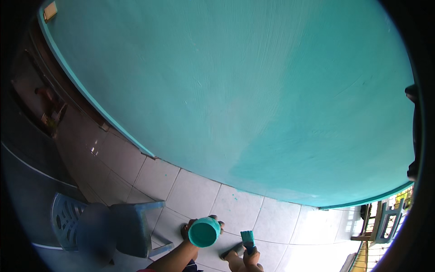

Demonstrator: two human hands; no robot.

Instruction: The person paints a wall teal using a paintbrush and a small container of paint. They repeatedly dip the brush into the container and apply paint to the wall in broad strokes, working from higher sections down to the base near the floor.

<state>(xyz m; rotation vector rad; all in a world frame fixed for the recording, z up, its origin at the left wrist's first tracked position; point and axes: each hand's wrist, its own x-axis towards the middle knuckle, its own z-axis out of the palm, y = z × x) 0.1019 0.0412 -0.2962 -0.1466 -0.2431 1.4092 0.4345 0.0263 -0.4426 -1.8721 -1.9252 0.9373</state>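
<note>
My left hand [221, 225] is wrapped around a cup [204, 232] coated in turquoise, with turquoise paint inside it. In my right hand [251, 258] is a flat paintbrush [247, 238], its bristles loaded with the same colour and pointing towards the wall. Both hands are low in the view, apart from the wall. The turquoise wall [190, 85] fills most of the picture. A deeper, more even tone covers its right part, while the middle is paler and streaked with brush marks.
White floor tiles [198, 190] run along the wall's foot, with small paint spots near it. A blue plastic chair [131, 227] stands at my left. Beyond it is a dark doorway [68, 91]. At the far right are another chair [390, 221] and a bright grille.
</note>
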